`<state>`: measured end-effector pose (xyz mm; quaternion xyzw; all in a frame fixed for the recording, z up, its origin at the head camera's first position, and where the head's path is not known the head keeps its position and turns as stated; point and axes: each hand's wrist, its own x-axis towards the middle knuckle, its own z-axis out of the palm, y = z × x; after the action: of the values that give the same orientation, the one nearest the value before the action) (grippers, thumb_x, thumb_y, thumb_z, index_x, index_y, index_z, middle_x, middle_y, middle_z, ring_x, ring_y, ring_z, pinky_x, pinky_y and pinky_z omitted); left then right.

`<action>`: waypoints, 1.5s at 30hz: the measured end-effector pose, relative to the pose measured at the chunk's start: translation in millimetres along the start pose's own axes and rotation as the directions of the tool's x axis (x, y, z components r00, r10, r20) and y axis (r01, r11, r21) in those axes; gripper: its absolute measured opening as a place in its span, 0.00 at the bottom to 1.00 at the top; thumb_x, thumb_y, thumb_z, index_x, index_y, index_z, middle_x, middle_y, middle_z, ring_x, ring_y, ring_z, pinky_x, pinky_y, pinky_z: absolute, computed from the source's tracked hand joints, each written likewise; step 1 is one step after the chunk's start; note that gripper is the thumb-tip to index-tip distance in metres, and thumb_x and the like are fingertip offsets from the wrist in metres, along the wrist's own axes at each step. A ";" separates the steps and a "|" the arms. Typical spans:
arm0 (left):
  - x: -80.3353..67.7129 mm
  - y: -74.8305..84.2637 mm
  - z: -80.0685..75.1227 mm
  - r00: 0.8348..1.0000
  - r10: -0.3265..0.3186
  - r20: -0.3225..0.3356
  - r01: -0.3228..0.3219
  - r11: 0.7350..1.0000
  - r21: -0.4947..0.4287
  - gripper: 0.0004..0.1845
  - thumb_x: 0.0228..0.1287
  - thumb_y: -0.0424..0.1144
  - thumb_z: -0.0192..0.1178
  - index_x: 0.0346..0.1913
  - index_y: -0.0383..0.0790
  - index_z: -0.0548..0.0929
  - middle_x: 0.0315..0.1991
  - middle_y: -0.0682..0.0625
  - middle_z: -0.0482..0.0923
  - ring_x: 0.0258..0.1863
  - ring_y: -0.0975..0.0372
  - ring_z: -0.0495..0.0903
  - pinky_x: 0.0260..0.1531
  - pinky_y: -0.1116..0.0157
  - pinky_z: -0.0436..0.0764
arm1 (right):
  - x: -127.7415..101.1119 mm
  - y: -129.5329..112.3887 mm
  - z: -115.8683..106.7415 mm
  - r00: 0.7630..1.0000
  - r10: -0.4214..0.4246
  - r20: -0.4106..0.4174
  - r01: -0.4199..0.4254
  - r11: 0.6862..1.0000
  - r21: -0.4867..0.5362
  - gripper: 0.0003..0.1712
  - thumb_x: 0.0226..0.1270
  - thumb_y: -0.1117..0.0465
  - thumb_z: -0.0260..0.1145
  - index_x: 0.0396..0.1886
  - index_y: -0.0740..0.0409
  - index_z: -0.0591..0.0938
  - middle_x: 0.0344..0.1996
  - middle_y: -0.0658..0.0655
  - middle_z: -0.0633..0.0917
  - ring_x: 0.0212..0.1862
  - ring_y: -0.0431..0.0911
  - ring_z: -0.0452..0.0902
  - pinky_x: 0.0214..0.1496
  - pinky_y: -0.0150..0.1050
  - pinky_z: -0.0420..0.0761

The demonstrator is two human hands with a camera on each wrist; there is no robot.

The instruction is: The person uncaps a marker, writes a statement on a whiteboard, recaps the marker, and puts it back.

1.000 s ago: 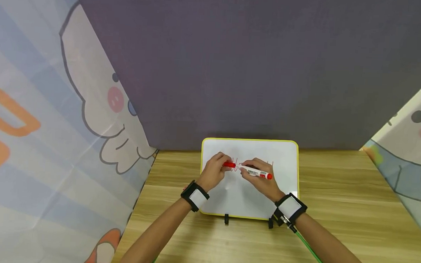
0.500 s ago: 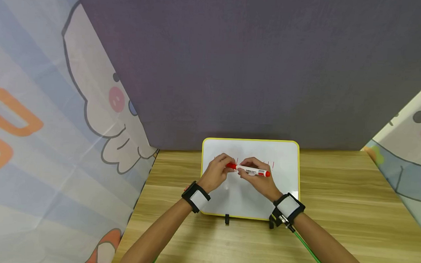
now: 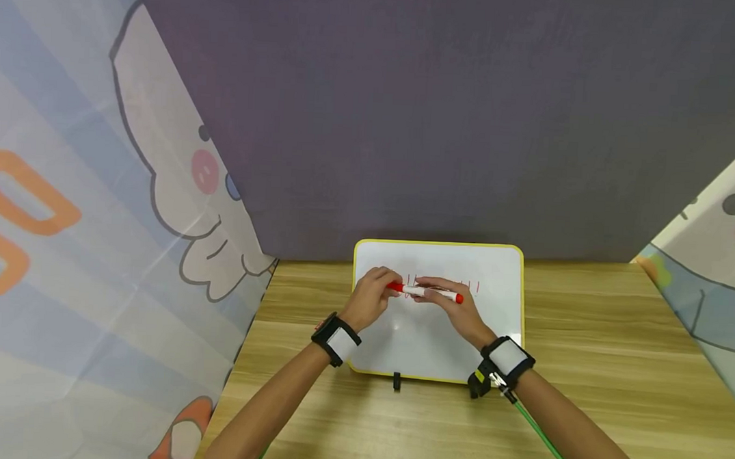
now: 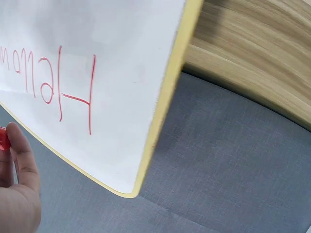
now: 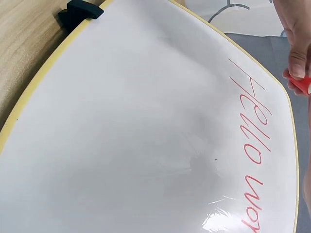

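Note:
A white marker (image 3: 415, 290) with red ends lies level above the whiteboard (image 3: 430, 342), its red cap (image 3: 396, 286) on the left. My left hand (image 3: 370, 299) pinches that cap between thumb and fingers. The right hand (image 3: 464, 316) holds the white barrel between thumb and fairly straight fingers. Handwriting in red (image 5: 252, 153) runs along the upper part of the board and reads "Hello wor", cut off by the right wrist view's edge. In the left wrist view, only part of the left hand (image 4: 19, 194) and a bit of red cap (image 4: 4, 140) show.
Small black feet (image 3: 396, 381) hold the yellow-rimmed board's near edge on the wood-grain table (image 3: 584, 348). Behind rises a grey fabric panel (image 3: 440, 123). Cartoon-printed sheets (image 3: 178, 201) flank both sides. A green cable (image 3: 549, 439) trails from the right wrist strap.
The red cap and the marker's tip have come together and the gap between them has closed. The marker has shifted slightly left, and the right fingers look straighter around the barrel.

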<state>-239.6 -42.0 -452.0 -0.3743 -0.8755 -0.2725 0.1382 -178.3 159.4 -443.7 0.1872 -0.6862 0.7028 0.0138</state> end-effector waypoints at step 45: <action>6.9 29.8 -4.3 0.994 -0.064 -0.090 0.048 0.985 -0.167 0.08 0.50 0.21 0.60 0.27 0.36 0.82 0.24 0.47 0.82 0.20 0.66 0.72 0.22 0.77 0.70 | 2.4 13.5 -10.3 0.974 0.182 -0.133 -0.149 0.963 0.225 0.30 0.64 0.57 0.63 0.51 0.84 0.73 0.38 0.52 0.88 0.37 0.45 0.86 0.50 0.35 0.80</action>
<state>-222.4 -23.4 -434.2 -0.3463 -0.8527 -0.3650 0.1407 -186.8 168.0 -455.9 0.0751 -0.6171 0.7832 -0.0128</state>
